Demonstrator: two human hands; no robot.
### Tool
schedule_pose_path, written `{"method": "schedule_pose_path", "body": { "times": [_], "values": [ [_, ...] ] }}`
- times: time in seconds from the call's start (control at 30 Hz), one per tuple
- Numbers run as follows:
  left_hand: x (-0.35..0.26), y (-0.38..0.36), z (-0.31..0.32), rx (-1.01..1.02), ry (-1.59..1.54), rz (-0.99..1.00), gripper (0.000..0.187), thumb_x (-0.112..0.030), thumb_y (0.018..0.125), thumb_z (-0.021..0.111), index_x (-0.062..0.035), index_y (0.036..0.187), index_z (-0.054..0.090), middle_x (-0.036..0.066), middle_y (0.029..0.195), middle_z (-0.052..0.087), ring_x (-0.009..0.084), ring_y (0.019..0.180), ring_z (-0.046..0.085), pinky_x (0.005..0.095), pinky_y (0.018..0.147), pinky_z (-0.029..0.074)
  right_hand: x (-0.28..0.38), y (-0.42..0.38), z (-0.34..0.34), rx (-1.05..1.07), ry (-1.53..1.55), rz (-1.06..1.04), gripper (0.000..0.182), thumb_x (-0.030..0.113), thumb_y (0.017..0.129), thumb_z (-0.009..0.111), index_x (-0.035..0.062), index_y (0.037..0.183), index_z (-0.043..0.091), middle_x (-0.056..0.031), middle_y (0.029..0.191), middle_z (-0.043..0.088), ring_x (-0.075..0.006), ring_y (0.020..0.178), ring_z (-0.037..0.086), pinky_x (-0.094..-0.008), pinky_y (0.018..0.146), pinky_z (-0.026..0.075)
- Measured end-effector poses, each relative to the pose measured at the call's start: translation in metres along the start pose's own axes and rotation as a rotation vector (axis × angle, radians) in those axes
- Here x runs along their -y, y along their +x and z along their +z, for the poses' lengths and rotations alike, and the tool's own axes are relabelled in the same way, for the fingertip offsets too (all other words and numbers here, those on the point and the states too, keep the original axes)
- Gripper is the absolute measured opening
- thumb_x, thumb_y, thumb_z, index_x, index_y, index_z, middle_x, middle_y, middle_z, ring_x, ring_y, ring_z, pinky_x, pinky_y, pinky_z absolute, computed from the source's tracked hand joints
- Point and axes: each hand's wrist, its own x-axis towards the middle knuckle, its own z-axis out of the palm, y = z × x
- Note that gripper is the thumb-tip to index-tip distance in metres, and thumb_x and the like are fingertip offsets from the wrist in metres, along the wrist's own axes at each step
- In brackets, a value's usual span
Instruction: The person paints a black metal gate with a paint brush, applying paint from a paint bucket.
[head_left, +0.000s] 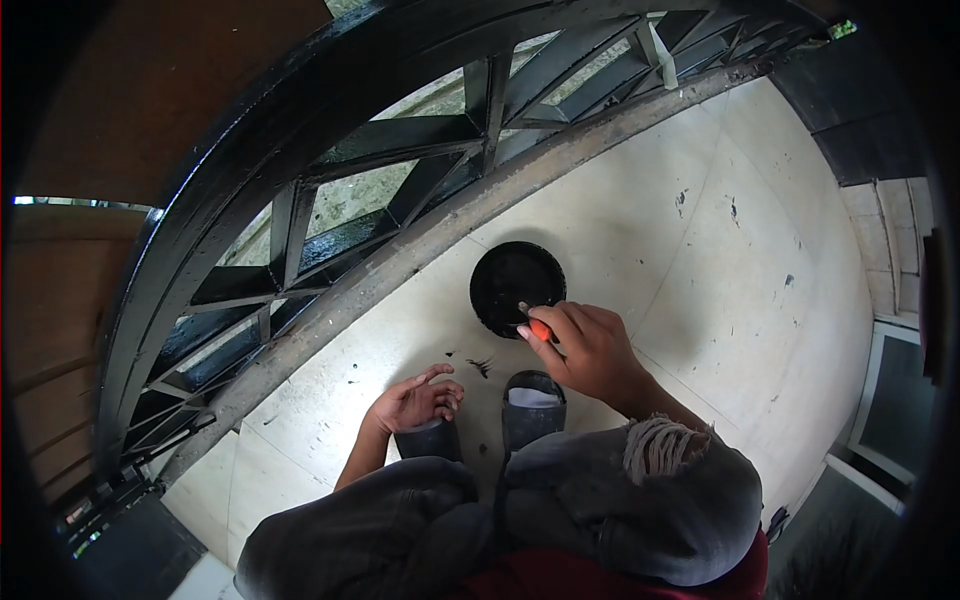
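My right hand [588,348] is closed on the orange handle of a paintbrush [541,330]. The brush reaches over the near rim of a round black bucket [475,292], and its bristle end is lost against the dark inside. Black paint seems to fill the bucket, though its level cannot be made out. To the left, my left hand [415,400] hovers above my shoe, fingers loosely curled and apart, with nothing in it.
A black railing with slanted bars [390,145], glossy in places, stands on a concrete curb [440,232] ahead and to the left. Black smears [481,368] and specks mark the pale floor [690,270]. A framed glass panel [888,400] is at the right.
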Motion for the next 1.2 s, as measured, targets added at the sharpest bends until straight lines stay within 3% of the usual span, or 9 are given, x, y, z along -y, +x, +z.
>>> {"method": "schedule_pose_path", "body": {
  "times": [0.23, 0.33, 0.43, 0.57, 0.63, 0.77, 0.97, 1.03, 1.2],
  "values": [
    [-0.001, 0.003, 0.001, 0.007, -0.004, -0.007, 0.055, -0.047, 0.095, 0.059, -0.0171, 0.139, 0.046, 0.017, 0.125, 0.055, 0.0275, 0.112, 0.056, 0.0408, 0.094, 0.044, 0.0, 0.002, -0.006, -0.05, 0.046, -0.027, 0.022, 0.016, 0.086, 0.076, 0.0034, 0.098, 0.062, -0.0074, 0.08, 0.068, -0.0213, 0.065, 0.067, -0.0307, 0.055, 0.052],
    [-0.002, 0.003, 0.001, -0.001, -0.007, -0.016, 0.055, -0.047, 0.095, 0.059, -0.0168, 0.139, 0.046, 0.018, 0.125, 0.055, 0.0277, 0.112, 0.056, 0.0408, 0.094, 0.044, -0.006, 0.005, -0.005, 0.057, -0.036, -0.064, 0.023, 0.016, 0.087, 0.076, 0.0027, 0.099, 0.062, -0.0081, 0.078, 0.069, -0.0214, 0.063, 0.067, -0.0313, 0.054, 0.052],
    [-0.001, 0.002, 0.002, -0.023, 0.007, -0.01, 0.055, -0.047, 0.095, 0.059, -0.0163, 0.138, 0.047, 0.018, 0.125, 0.056, 0.0276, 0.111, 0.056, 0.0409, 0.094, 0.044, -0.002, 0.003, -0.007, -0.086, 0.109, -0.033, 0.022, 0.016, 0.088, 0.075, 0.0023, 0.099, 0.063, -0.0079, 0.075, 0.068, -0.0213, 0.059, 0.066, -0.032, 0.053, 0.051],
    [-0.003, 0.003, 0.001, 0.011, -0.008, -0.007, 0.055, -0.047, 0.095, 0.058, -0.0159, 0.139, 0.047, 0.018, 0.125, 0.056, 0.0279, 0.112, 0.056, 0.0411, 0.094, 0.044, -0.012, 0.001, -0.006, 0.038, -0.086, -0.004, 0.021, 0.016, 0.088, 0.075, 0.0022, 0.097, 0.062, -0.008, 0.071, 0.067, -0.022, 0.056, 0.065, -0.0328, 0.051, 0.05],
    [-0.001, 0.002, 0.001, 0.0, 0.008, -0.005, 0.054, -0.047, 0.096, 0.057, -0.016, 0.139, 0.047, 0.018, 0.125, 0.056, 0.0281, 0.111, 0.056, 0.0411, 0.095, 0.044, -0.005, -0.001, -0.008, -0.038, 0.174, 0.094, 0.021, 0.011, 0.085, 0.078, 0.0021, 0.099, 0.064, -0.0106, 0.077, 0.07, -0.0249, 0.061, 0.068, -0.0328, 0.056, 0.053],
    [-0.003, 0.005, 0.0, 0.029, -0.02, 0.007, 0.053, -0.046, 0.097, 0.057, -0.0159, 0.139, 0.047, 0.018, 0.125, 0.056, 0.0283, 0.111, 0.056, 0.0411, 0.095, 0.044, -0.011, -0.002, -0.002, 0.069, 0.094, 0.116, 0.019, 0.009, 0.085, 0.077, 0.0027, 0.098, 0.064, -0.0099, 0.076, 0.07, -0.0249, 0.061, 0.068, -0.0321, 0.056, 0.053],
    [-0.003, 0.004, 0.0, 0.025, -0.031, 0.002, 0.053, -0.046, 0.096, 0.058, -0.0155, 0.138, 0.047, 0.019, 0.125, 0.056, 0.0284, 0.111, 0.057, 0.0409, 0.095, 0.044, -0.006, 0.003, -0.008, 0.011, 0.056, 0.055, 0.019, 0.009, 0.085, 0.077, 0.003, 0.097, 0.064, -0.0103, 0.078, 0.07, -0.0249, 0.061, 0.069, -0.0322, 0.057, 0.054],
    [-0.002, 0.002, 0.001, 0.001, 0.003, -0.005, 0.053, -0.046, 0.096, 0.059, -0.0156, 0.138, 0.047, 0.019, 0.124, 0.056, 0.0283, 0.111, 0.057, 0.0408, 0.094, 0.044, -0.002, 0.003, -0.011, -0.113, 0.154, 0.038, 0.02, 0.009, 0.085, 0.077, 0.0022, 0.098, 0.065, -0.0107, 0.078, 0.071, -0.0247, 0.061, 0.068, -0.0324, 0.057, 0.053],
    [-0.001, 0.002, -0.001, -0.001, -0.02, 0.002, 0.056, -0.047, 0.094, 0.06, -0.0154, 0.139, 0.047, 0.019, 0.124, 0.056, 0.0284, 0.111, 0.057, 0.0411, 0.094, 0.045, -0.012, 0.002, -0.005, -0.078, 0.044, 0.056, 0.022, 0.01, 0.086, 0.077, 0.002, 0.101, 0.063, -0.0103, 0.082, 0.072, -0.024, 0.061, 0.068, -0.0315, 0.054, 0.052]
  ]
}}
